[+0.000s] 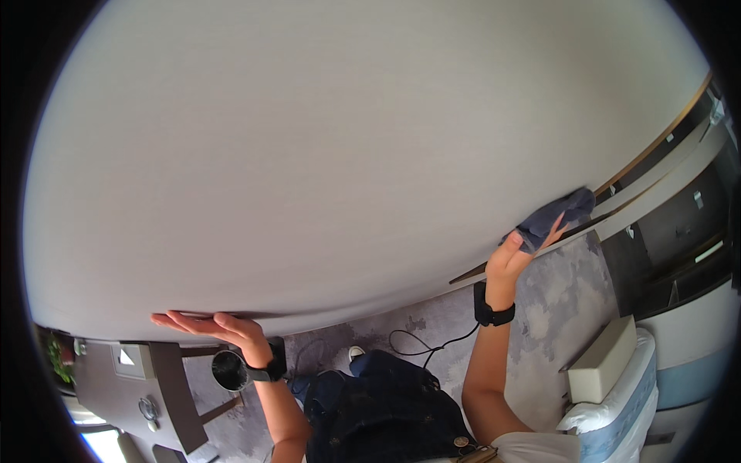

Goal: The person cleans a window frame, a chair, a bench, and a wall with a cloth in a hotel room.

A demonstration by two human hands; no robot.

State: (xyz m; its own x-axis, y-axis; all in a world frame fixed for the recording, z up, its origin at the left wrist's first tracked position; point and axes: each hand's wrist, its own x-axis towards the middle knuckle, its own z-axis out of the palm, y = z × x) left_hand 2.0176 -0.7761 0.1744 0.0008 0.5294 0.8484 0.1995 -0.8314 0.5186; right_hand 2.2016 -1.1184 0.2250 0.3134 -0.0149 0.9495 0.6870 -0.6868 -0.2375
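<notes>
A broad pale wall [324,162] fills most of the head view. My right hand [515,252] holds a dark blue-grey cloth [556,217] pressed to the wall close to its brown-trimmed right edge [654,153]. The cloth is bunched, and part of it hides some fingers. Low on the left, my left hand [214,330] is held flat at the wall's surface, palm up against it, with nothing in it. Whether its whole palm touches the wall cannot be made out. Both wrists wear black straps.
A brown desk [179,399] at the left bears a small box [133,360], with a dark waste bin [230,370] beside it. A black cable [414,344] hangs over the patterned carpet [544,312]. To the right are a bed [622,428] and a dark doorway or cabinet area [671,237].
</notes>
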